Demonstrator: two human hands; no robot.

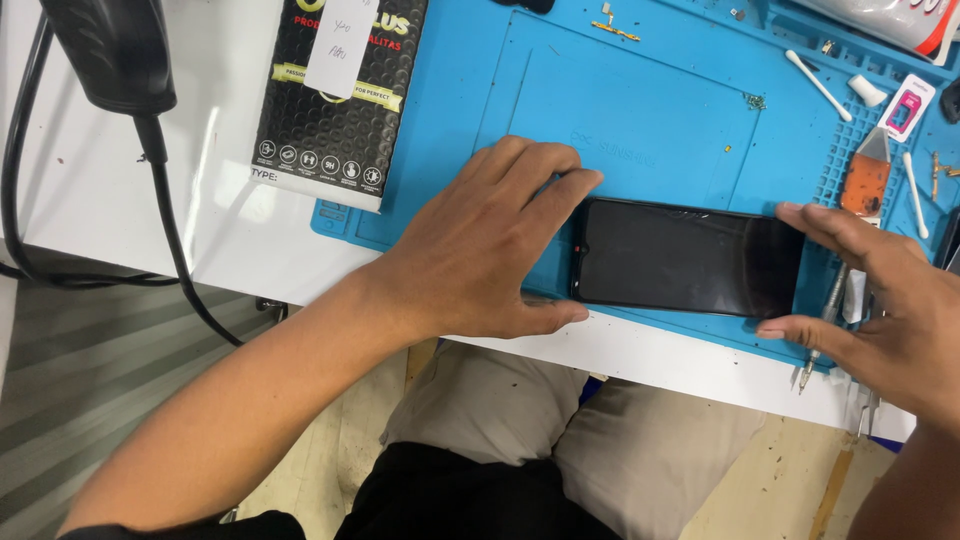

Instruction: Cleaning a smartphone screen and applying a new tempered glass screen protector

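**Phone bracketed at both short ends, face up on the mat**

While both hands frame it, the black glossy flat smartphone [688, 256] lies screen-up on the blue silicone work mat [640, 110], close to the mat's near edge and lengthwise across the view.

Nearest: the person's knees show below the white table edge [640, 362]. The left hand [490, 245] is spread, thumb and fingers bracketing the phone's left end; whether it presses or only touches, cannot tell. The right hand [880, 310] is open in a C, forefinger at the far right corner, thumb at the near right corner. Neither hand is closed round the phone.

Judged step: squaring or steadying the handset. A lift would call for a pinch across the short ends.

Edges and room: little mat between phone and near edge, so room toward the person is scant. A thin metal screwdriver [822, 330] lies just beside the right end. Beyond the phone the mat's recessed middle is mostly bare. Farther off: white cotton swabs [818, 85] at right, a black printed box [335, 95] at left, and a black power cable [170, 230].
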